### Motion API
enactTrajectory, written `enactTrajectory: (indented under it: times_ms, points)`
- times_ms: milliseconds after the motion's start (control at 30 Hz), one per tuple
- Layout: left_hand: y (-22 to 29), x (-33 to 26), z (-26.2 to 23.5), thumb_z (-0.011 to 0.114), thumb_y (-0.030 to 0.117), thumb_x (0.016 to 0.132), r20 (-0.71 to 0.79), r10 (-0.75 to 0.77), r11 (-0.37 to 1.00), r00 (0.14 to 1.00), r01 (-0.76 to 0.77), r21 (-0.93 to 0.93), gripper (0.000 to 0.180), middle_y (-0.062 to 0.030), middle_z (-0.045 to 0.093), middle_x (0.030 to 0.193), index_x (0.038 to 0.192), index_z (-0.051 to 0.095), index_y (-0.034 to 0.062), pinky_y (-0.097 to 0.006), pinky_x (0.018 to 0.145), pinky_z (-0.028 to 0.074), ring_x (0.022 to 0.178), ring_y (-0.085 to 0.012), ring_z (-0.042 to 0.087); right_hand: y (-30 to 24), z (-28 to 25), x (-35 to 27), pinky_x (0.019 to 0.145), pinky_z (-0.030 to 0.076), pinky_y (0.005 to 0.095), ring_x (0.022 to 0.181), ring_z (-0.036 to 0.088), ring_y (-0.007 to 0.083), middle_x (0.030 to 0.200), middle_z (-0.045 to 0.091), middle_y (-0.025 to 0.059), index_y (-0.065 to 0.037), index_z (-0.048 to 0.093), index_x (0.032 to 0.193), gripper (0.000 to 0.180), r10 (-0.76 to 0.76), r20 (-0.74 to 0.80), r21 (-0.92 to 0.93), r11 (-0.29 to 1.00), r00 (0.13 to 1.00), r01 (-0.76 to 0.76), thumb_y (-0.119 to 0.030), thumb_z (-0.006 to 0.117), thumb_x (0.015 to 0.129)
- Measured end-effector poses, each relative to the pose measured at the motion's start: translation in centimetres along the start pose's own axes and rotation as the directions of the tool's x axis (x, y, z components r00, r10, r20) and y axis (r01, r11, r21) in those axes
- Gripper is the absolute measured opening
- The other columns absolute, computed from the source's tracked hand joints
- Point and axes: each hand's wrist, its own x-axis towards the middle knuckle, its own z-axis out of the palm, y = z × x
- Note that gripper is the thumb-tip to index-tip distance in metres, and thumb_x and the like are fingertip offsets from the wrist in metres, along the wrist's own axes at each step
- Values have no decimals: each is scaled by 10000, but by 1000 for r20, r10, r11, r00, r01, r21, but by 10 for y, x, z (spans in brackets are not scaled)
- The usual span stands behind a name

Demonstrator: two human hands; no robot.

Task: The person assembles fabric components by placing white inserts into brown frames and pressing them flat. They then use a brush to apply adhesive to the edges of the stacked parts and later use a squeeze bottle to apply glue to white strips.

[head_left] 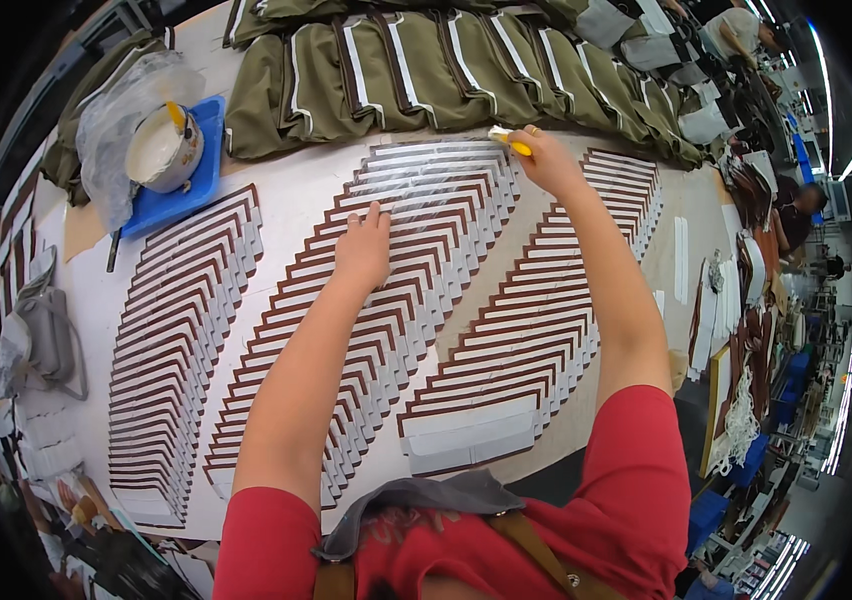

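Brush: I see my right hand (pixel 549 160) pinching a yellow-handled brush (pixel 506 140) at the far end of the middle fan of strips (pixel 396 270), near the table's far edge.
Axis: brush lies crosswise, tip pointing left.
Left hand (pixel 364 245): flat, fingers spread, pressing the middle fan.
Nearer: right.
Count: three fans, one brush, one glue pot (pixel 161 150).

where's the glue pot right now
In the head view the white glue pot sits upper left on a blue tray, beside a clear plastic bag, left of the overlapped strips.
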Motion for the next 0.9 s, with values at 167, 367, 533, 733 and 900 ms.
enactTrajectory:
  times_ms: [167,367,533,733,900]
  points:
    - [-8,-2,3,607,34,707,-27,-9,1000,1000,9,-21,542,-103,329,1404,1216,421,41,-381,865,501,1214,-391,389,-66,0,-20,601,447,301,640,581,161,760,628,70,-37,622,934,171,312,175,656,670,934,-346,-170,613,826]
    - [-4,-2,6,595,24,723,-98,38,999,995,-34,38,510,-106,347,1393,1207,437,42,-369,838,515,1198,-388,410,-41,12,-26,575,462,297,608,601,186,733,633,110,-32,635,925,194,315,-32,358,890,949,-283,-187,622,809]
    - [-6,-3,8,586,23,733,-74,7,1000,997,-5,23,508,-97,345,1395,1218,436,51,-372,855,507,1206,-385,401,-56,16,-39,570,467,321,609,611,246,742,636,135,-40,640,913,176,264,35,529,814,964,-242,-179,625,805]
    - [-15,-11,0,554,-26,675,-80,-100,914,992,60,-402,605,-174,225,1434,1258,414,48,-424,1011,362,1239,-394,353,-52,12,-35,533,413,227,565,516,90,659,586,32,-27,625,899,141,375,-206,531,819,904,-218,-141,629,817]
    - [-30,-53,20,570,-11,654,-375,18,955,927,-127,-268,458,-156,439,1247,1109,516,2,-418,925,397,1110,-357,455,-106,7,-51,526,398,205,572,483,43,675,589,3,-27,623,907,140,385,-78,727,653,920,-211,-141,627,827]
